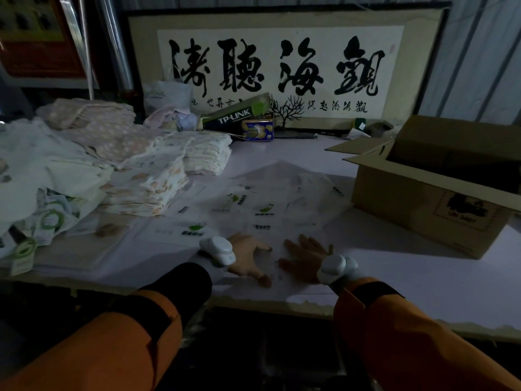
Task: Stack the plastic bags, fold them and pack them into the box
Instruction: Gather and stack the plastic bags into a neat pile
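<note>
Fingers [306, 244] spread flat on plastic bags [253, 204], open box [439, 187] right

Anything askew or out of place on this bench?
Yes: the clear printed plastic bags lie scattered and overlapping at angles, not stacked. The green TP-LINK carton leans tilted at the back. Nothing looks spilled.

The clear printed plastic bags [253, 204] lie spread across the middle of the pale flat table [408, 277]. Both hands rest on their near edge, the left hand [248, 258] just beside the right hand [304, 261]. The open brown cardboard box [423, 210] stands to their right. Stacks of folded patterned cloth [135, 170] sit to the left. Behind everything, a long framed calligraphy panel [282, 66] leans at the back.
</note>
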`<action>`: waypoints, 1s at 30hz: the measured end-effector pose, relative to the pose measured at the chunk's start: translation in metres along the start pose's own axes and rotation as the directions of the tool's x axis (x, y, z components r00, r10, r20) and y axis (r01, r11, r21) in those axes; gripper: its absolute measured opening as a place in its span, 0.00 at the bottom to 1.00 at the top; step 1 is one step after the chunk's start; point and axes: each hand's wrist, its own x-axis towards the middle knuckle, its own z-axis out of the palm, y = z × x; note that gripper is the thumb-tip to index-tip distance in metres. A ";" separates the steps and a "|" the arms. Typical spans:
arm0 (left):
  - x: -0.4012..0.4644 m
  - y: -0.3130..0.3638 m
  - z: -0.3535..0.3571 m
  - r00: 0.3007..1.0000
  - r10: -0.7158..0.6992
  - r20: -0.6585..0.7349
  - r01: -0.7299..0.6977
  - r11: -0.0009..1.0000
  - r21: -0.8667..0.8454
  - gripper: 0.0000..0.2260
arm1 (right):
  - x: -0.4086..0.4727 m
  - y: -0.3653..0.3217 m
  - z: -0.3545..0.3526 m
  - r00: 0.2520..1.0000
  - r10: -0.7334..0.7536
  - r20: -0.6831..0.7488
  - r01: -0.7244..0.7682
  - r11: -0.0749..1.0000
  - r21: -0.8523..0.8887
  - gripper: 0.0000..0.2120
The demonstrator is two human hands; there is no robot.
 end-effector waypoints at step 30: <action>0.069 -0.078 -0.009 0.828 -0.289 -0.481 0.332 0.943 0.005 0.11 | 0.055 -0.031 -0.027 0.960 -0.088 -0.266 0.113 0.990 0.081 0.17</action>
